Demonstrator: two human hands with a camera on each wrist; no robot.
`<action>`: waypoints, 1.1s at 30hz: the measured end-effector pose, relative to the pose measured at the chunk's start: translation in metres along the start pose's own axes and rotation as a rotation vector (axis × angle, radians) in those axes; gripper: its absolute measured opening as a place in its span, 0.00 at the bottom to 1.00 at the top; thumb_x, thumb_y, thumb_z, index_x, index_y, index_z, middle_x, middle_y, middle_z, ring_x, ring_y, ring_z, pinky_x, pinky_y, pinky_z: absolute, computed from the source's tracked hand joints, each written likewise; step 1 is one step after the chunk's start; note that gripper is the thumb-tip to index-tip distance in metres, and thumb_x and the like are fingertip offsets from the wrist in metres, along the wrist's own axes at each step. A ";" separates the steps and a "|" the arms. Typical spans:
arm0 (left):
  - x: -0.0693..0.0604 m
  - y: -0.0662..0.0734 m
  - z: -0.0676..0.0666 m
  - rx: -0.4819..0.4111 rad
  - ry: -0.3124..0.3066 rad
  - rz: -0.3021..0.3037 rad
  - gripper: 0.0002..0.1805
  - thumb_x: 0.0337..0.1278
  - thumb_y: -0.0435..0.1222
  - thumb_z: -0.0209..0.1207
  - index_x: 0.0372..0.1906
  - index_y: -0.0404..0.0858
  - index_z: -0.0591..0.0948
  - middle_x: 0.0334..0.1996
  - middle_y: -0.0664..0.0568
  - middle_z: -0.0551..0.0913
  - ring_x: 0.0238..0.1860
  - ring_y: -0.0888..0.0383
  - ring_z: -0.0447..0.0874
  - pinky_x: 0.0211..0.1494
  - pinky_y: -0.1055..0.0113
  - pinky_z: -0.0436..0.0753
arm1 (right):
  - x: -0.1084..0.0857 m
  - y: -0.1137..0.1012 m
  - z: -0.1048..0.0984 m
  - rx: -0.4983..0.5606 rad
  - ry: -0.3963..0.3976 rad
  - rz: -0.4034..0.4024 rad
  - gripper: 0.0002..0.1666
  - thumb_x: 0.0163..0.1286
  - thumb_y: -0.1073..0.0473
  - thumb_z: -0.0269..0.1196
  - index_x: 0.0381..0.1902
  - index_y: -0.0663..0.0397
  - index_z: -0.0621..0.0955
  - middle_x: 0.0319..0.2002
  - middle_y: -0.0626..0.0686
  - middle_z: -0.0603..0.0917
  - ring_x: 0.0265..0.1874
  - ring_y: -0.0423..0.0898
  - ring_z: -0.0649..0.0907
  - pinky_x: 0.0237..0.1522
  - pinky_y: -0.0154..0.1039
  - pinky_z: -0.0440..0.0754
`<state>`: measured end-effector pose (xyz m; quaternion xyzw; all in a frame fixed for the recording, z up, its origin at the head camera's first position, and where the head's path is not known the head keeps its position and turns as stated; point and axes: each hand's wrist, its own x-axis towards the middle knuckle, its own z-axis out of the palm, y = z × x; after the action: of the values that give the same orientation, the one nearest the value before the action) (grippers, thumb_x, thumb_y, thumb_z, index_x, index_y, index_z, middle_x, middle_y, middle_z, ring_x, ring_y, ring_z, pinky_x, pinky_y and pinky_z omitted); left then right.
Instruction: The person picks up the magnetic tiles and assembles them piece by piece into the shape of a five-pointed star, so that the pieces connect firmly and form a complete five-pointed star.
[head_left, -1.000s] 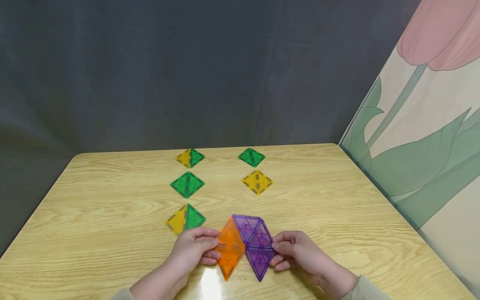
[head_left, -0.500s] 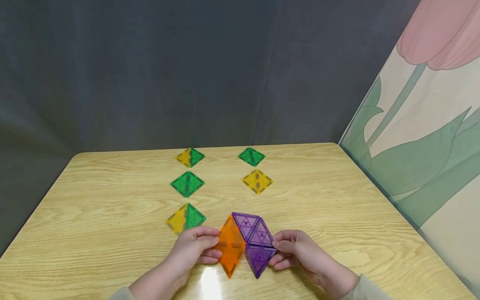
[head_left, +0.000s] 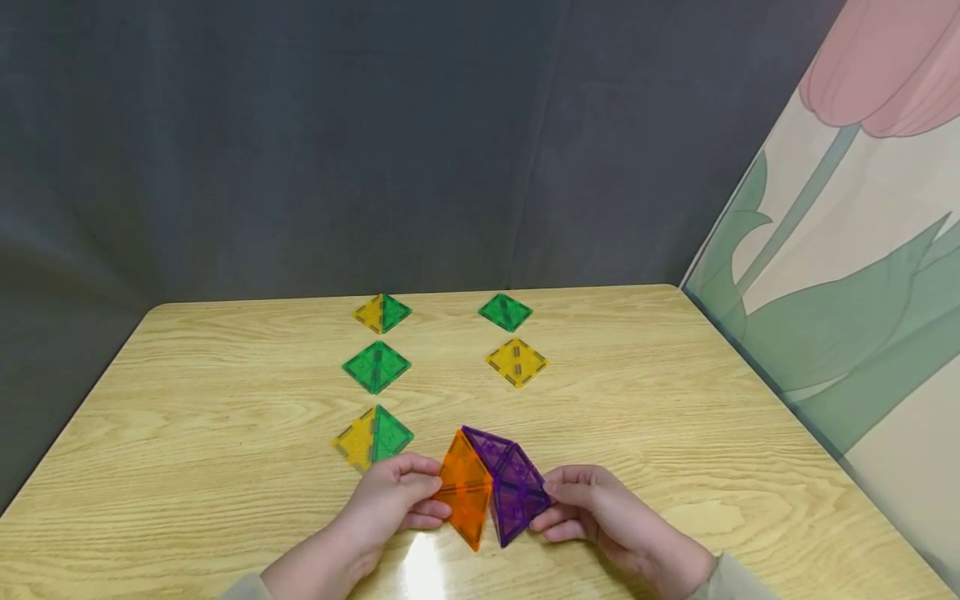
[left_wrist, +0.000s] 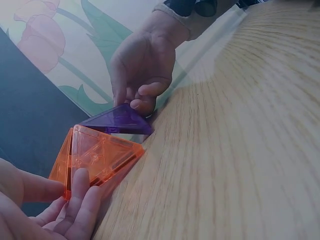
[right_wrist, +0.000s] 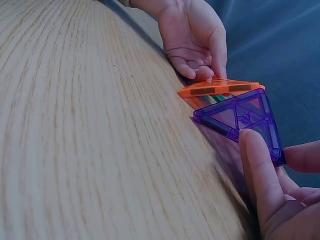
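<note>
The left hand [head_left: 397, 500] pinches the outer side of a pair of orange tiles [head_left: 467, 492], thumb and fingers on either side of the edge. The right hand [head_left: 600, 507] does the same with the purple tiles [head_left: 519, 492], its grip at their outer corner. Both pieces are between the hands, low over the near part of the table [head_left: 660, 400]; whether their lower corners touch it I cannot tell. The orange triangles join edge to edge and fold along their seam (the left wrist view shows this best). The purple triangles are joined and folded too, and they meet the orange along its upper right edge, while the lower tips stand apart with a narrow gap between.

Just beyond the left hand, which covers its near edge, lies a yellow-green diamond [head_left: 375, 435]. Behind it come a green diamond [head_left: 377, 367] and, near the far edge, a second yellow-green diamond [head_left: 382, 313], roughly in a column. To the right of these, a yellow diamond [head_left: 517, 362] lies with another green diamond [head_left: 506, 312] behind it. All five rest flat, well apart from one another.

Past the table hangs a dark curtain [head_left: 337, 150]; on the right stands a wall painted with a pink tulip [head_left: 873, 71] and green leaves.
</note>
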<state>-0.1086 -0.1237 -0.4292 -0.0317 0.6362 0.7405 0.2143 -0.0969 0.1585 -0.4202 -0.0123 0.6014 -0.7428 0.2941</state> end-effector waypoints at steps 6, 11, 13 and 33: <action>0.000 0.000 0.000 0.010 -0.011 -0.002 0.14 0.65 0.26 0.57 0.52 0.22 0.74 0.35 0.44 0.85 0.29 0.52 0.87 0.36 0.59 0.87 | 0.000 0.000 -0.001 0.008 -0.012 0.004 0.10 0.74 0.64 0.54 0.44 0.68 0.75 0.36 0.59 0.83 0.34 0.47 0.87 0.38 0.37 0.86; -0.001 0.002 0.001 0.008 -0.018 0.004 0.15 0.64 0.25 0.56 0.52 0.22 0.74 0.36 0.43 0.86 0.29 0.51 0.87 0.36 0.59 0.87 | 0.001 -0.001 -0.001 0.005 -0.013 0.009 0.11 0.75 0.62 0.54 0.45 0.68 0.75 0.36 0.60 0.84 0.34 0.47 0.88 0.38 0.37 0.86; -0.002 0.002 0.001 0.012 -0.019 0.006 0.15 0.63 0.25 0.57 0.52 0.21 0.74 0.36 0.43 0.86 0.29 0.51 0.87 0.36 0.60 0.87 | 0.001 -0.001 -0.002 0.006 -0.019 0.007 0.11 0.75 0.62 0.54 0.45 0.68 0.76 0.36 0.60 0.85 0.35 0.47 0.88 0.38 0.37 0.86; -0.002 0.005 0.002 0.021 -0.027 0.014 0.24 0.66 0.27 0.56 0.61 0.15 0.69 0.40 0.41 0.84 0.37 0.54 0.86 0.44 0.62 0.86 | 0.004 -0.003 -0.001 -0.004 -0.001 -0.017 0.10 0.75 0.62 0.55 0.44 0.65 0.77 0.33 0.55 0.84 0.29 0.43 0.85 0.36 0.37 0.86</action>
<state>-0.1083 -0.1225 -0.4234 -0.0151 0.6413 0.7355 0.2181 -0.1020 0.1578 -0.4187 -0.0184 0.6027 -0.7440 0.2879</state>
